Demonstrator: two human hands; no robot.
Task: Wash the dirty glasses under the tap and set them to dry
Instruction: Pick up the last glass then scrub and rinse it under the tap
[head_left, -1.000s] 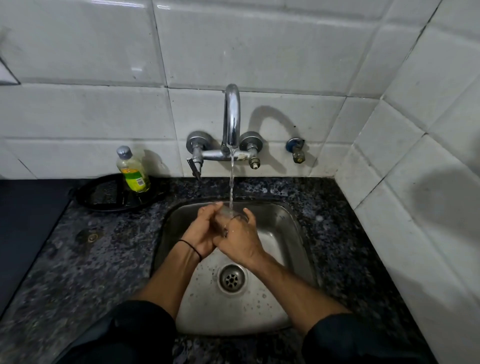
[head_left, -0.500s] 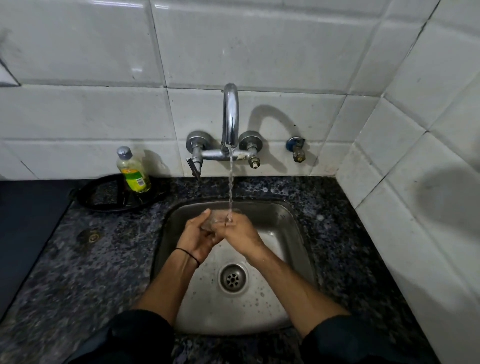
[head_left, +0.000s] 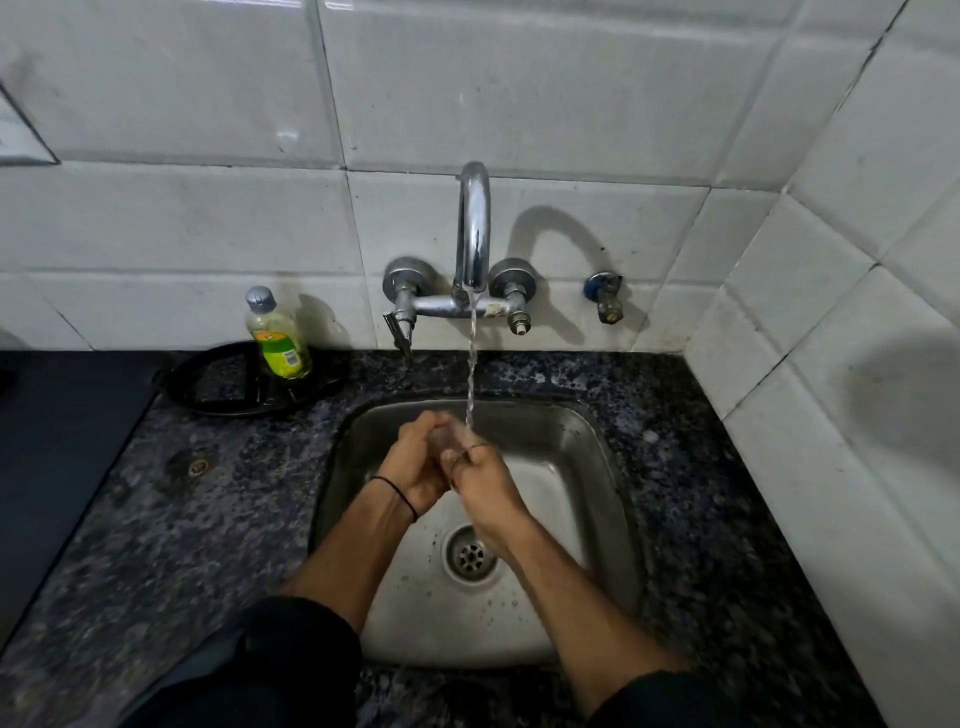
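Clear glass is the hardest thing for me to read: the glass (head_left: 448, 440) shows only as a pale blur and a thin rim line between the two hands, above the back half of the sink (head_left: 602, 457), right where the water stream (head_left: 471, 364) lands. Most of its body is hidden by fingers.

Far left, a dark flat surface (head_left: 62, 441) is cut off by the frame edge. Next to it the speckled dark stone desk (head_left: 208, 519) lies open and bare down to my dark sleeves. Against the white tiled wall, a soap bottle (head_left: 278, 335) with a grey cap and yellow-green label stands upright in a black oval tray (head_left: 208, 384).

My left hand (head_left: 410, 467), a thin black band at its wrist, curls its grip closed around the glass from the left. The chrome tap (head_left: 474, 234) arches over. My right hand (head_left: 483, 483) closes on the glass from the right, fingers wrapped over the rim. Below the hands, the round drain (head_left: 470, 556) sits in dull, water-spotted steel. Right of the sink, the stone runs narrow to the tiled corner wall (head_left: 831, 364).
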